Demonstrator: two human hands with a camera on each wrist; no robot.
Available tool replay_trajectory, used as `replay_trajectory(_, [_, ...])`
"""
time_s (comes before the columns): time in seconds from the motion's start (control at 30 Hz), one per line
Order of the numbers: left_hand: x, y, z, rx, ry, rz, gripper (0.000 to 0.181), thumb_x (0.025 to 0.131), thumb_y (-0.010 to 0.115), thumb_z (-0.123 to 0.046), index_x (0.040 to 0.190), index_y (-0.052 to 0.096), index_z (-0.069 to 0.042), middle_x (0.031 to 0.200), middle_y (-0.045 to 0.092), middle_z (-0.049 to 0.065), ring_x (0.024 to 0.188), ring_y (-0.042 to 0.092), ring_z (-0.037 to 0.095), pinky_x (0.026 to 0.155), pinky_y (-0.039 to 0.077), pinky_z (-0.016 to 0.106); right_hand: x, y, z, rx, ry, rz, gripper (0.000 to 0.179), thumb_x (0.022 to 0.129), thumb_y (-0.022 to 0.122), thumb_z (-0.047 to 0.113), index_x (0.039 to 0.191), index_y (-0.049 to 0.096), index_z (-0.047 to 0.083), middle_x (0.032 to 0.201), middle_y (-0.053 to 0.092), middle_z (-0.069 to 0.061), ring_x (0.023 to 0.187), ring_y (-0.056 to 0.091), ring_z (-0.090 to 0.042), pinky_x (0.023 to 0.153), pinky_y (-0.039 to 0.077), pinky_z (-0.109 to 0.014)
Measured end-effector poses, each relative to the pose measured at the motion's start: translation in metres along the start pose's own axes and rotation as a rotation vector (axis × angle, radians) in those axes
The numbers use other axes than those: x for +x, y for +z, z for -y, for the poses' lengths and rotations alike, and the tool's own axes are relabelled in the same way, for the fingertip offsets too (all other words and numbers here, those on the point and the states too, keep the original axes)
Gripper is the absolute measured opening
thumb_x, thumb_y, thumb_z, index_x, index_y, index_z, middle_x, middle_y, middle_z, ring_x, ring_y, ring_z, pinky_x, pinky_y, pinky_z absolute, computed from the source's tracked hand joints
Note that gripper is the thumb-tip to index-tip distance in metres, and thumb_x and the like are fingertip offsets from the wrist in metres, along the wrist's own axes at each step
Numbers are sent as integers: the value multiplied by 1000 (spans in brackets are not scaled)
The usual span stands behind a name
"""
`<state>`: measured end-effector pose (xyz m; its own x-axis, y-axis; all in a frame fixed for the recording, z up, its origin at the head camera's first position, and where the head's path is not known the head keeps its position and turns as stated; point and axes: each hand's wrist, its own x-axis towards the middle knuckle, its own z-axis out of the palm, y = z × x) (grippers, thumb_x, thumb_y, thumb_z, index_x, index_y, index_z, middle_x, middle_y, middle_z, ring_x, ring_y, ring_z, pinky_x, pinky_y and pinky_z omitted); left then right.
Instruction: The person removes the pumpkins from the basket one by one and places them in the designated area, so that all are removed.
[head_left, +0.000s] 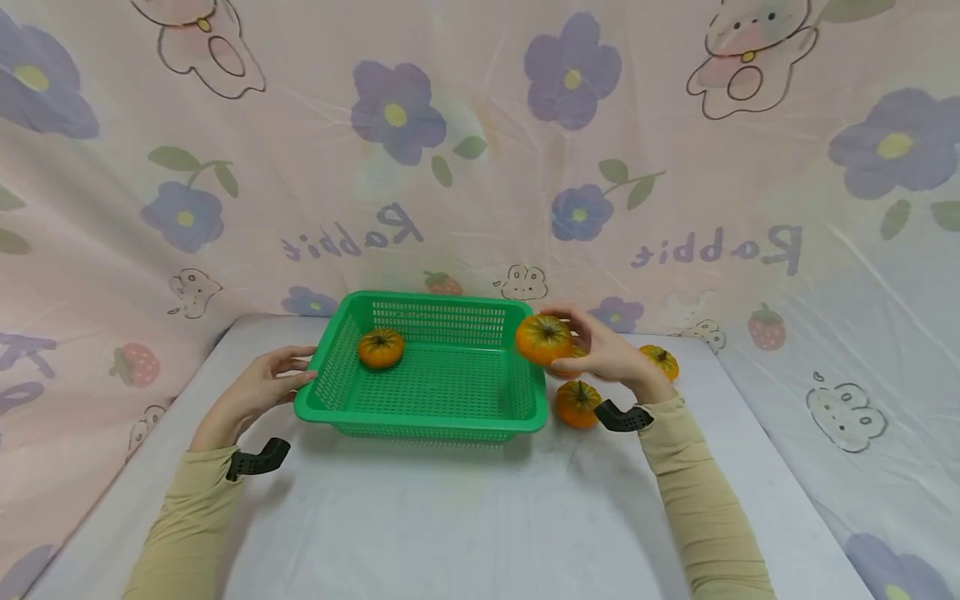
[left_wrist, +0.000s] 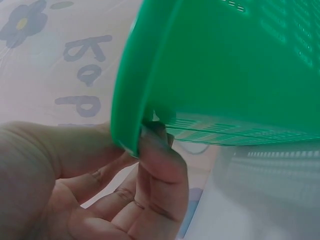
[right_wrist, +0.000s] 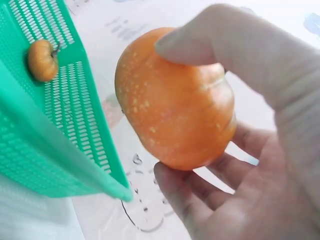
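Observation:
A green plastic basket [head_left: 435, 423] stands on the white table with one small orange pumpkin [head_left: 381, 348] inside, toward its left. My left hand [head_left: 258, 387] pinches the basket's left rim [left_wrist: 131, 100] between thumb and fingers. Beside the right rim, my right hand [head_left: 600, 346] holds another orange pumpkin [head_left: 543, 339] up off the table. In the right wrist view the thumb presses one side of this pumpkin [right_wrist: 175, 105] and the fingers support the other.
To the right of the basket are a pumpkin [head_left: 578, 404] near its front corner, one partly hidden behind the held pumpkin, and one [head_left: 660, 362] beyond my right wrist. A patterned cloth [head_left: 480, 167] hangs behind the table [head_left: 420, 525].

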<state>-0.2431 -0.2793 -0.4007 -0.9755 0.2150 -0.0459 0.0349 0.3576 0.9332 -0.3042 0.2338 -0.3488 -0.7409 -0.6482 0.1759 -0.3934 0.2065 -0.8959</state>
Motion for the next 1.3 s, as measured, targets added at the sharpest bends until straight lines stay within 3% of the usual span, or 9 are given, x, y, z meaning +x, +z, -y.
replay_trajectory(0.17, [0,-2,3,1,2,-2,63,97,60,-21,147,29,2,130,44,31,92,65,17,77,55,31,-17,-7,-4,-31,41,-66,73,84,73,2,145,34,9,143,35,-9,125,38,-25,102,35,-24])
replay_trajectory(0.4, [1,-2,4,-7,4,-1,64,97,60,-22,147,29,3,130,44,31,92,65,16,77,55,31,-38,-17,-12,-45,17,-110,71,84,70,-2,144,33,4,143,35,-14,124,39,-23,104,32,-21])
replay_trajectory(0.9, [2,-1,4,-1,-7,4,64,97,59,-22,148,28,1,132,43,30,93,64,15,78,55,31,-80,-28,-36,-65,105,-214,71,82,75,2,140,35,7,142,34,-12,121,43,-20,95,41,-18])
replay_trajectory(1.3, [2,-1,4,24,-8,-2,65,97,60,-25,148,29,0,132,43,30,94,63,15,79,54,30,-107,-29,-54,-143,144,-264,73,83,75,5,142,32,1,143,30,-19,134,26,-39,97,29,-7])
